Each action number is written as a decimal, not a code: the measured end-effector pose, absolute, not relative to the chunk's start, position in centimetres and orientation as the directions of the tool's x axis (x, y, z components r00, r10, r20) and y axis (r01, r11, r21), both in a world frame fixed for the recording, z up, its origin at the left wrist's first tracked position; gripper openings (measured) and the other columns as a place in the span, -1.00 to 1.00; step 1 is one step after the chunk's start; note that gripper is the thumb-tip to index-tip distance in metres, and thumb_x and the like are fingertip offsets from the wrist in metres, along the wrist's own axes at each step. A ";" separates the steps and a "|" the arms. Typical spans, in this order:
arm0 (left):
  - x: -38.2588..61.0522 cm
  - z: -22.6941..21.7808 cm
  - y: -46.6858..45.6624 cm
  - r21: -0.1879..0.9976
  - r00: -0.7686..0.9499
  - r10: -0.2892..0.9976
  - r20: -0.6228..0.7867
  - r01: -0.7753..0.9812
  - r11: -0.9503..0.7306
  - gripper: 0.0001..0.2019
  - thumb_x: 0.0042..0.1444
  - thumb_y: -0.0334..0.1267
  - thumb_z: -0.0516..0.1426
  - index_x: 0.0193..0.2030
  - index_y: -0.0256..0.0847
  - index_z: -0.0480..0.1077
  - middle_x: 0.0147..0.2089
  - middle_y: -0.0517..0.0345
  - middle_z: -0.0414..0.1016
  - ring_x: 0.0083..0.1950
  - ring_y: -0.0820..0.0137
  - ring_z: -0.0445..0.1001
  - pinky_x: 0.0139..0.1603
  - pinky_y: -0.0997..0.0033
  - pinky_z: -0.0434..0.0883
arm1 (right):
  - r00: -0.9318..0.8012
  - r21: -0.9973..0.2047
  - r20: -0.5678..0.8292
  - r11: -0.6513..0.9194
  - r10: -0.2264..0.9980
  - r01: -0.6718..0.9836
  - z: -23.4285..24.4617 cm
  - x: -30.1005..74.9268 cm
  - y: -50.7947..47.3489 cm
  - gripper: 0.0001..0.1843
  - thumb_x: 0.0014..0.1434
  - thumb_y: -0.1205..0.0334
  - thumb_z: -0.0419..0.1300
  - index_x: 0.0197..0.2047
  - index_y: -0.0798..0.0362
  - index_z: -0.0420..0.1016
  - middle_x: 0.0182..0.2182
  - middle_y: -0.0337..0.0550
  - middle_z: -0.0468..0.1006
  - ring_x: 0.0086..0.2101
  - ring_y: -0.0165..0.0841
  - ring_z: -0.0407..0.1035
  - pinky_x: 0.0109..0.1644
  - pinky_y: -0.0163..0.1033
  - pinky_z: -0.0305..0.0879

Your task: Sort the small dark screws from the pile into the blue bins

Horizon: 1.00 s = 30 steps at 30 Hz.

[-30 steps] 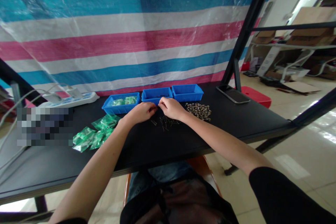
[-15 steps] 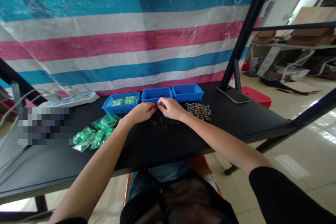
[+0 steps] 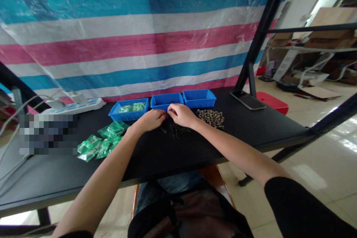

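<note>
My left hand (image 3: 153,119) and my right hand (image 3: 180,114) are close together just in front of the middle blue bin (image 3: 158,100), with fingers bent and pinched. Whatever lies between the fingertips is too small or hidden to make out. On the black table under and in front of my right hand are scattered thin metal pins (image 3: 175,131), partly covered by it. To the right sits a heap of small shiny metal pieces (image 3: 211,118). Dark small items lie inside the middle bin.
Left of my hands, green-printed plastic bags (image 3: 96,145) lie near a blue bin (image 3: 128,115) holding similar packets. Another blue bin (image 3: 199,102) stands at the right, and a phone (image 3: 247,100) beyond it. A white power strip (image 3: 89,105) with cables is at the back left.
My left hand has shifted very slightly; both hands otherwise keep their place and pinched pose. The bins, bags and metal pieces look the same.
</note>
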<state>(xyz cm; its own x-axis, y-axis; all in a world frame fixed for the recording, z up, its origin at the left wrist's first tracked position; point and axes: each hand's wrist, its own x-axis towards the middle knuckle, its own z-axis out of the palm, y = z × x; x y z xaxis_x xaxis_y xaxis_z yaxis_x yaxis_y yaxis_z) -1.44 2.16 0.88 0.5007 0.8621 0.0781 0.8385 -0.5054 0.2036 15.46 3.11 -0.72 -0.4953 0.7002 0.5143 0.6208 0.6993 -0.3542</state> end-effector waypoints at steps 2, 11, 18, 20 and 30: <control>-1.4 1.0 2.1 0.201 0.506 0.859 0.075 0.836 -0.510 -0.67 0.14 -0.24 -0.16 -0.24 -0.25 0.39 -0.24 0.02 0.51 -0.22 0.29 0.46 -0.18 0.35 0.34 | -0.484 -0.354 0.512 0.688 0.710 0.633 -0.7 15.5 3.1 -0.90 0.15 0.35 0.08 -0.36 0.10 0.41 -0.48 -0.20 0.44 -0.42 -0.40 0.28 -0.35 -0.35 0.05; -1.6 0.5 2.3 0.226 0.483 0.871 0.089 0.842 -0.490 -0.68 0.15 -0.22 -0.16 -0.24 -0.22 0.39 -0.23 0.04 0.51 -0.20 0.32 0.47 -0.14 0.37 0.34 | -0.478 -0.365 0.505 0.680 0.718 0.636 -0.6 15.5 3.0 -0.84 0.18 0.31 0.05 -0.38 0.10 0.42 -0.48 -0.19 0.44 -0.43 -0.41 0.28 -0.36 -0.35 0.06; -1.8 0.2 2.7 0.199 0.445 0.890 0.098 0.868 -0.456 -0.67 0.17 -0.23 -0.18 -0.28 -0.24 0.38 -0.24 0.01 0.51 -0.18 0.29 0.48 -0.11 0.33 0.35 | -0.490 -0.383 0.503 0.691 0.713 0.613 -0.6 15.3 2.8 -0.92 0.11 0.33 0.13 -0.27 0.09 0.40 -0.54 -0.27 0.39 -0.48 -0.43 0.25 -0.38 -0.37 0.06; -1.7 0.2 2.7 0.177 0.434 0.896 0.092 0.879 -0.444 -0.67 0.17 -0.23 -0.18 -0.27 -0.23 0.38 -0.23 0.02 0.51 -0.17 0.29 0.48 -0.12 0.33 0.35 | -0.495 -0.377 0.506 0.697 0.707 0.610 -0.6 15.3 2.8 -0.93 0.11 0.35 0.12 -0.29 0.09 0.40 -0.54 -0.26 0.39 -0.48 -0.43 0.25 -0.37 -0.36 0.06; -1.5 0.5 2.3 0.125 0.397 0.914 0.078 0.906 -0.404 -0.66 0.18 -0.19 -0.18 -0.24 -0.17 0.40 -0.21 0.06 0.52 -0.17 0.26 0.48 -0.17 0.32 0.36 | -0.488 -0.382 0.511 0.695 0.708 0.609 -0.7 15.4 2.9 -0.94 0.11 0.38 0.11 -0.35 0.10 0.40 -0.54 -0.24 0.40 -0.48 -0.43 0.24 -0.38 -0.36 0.06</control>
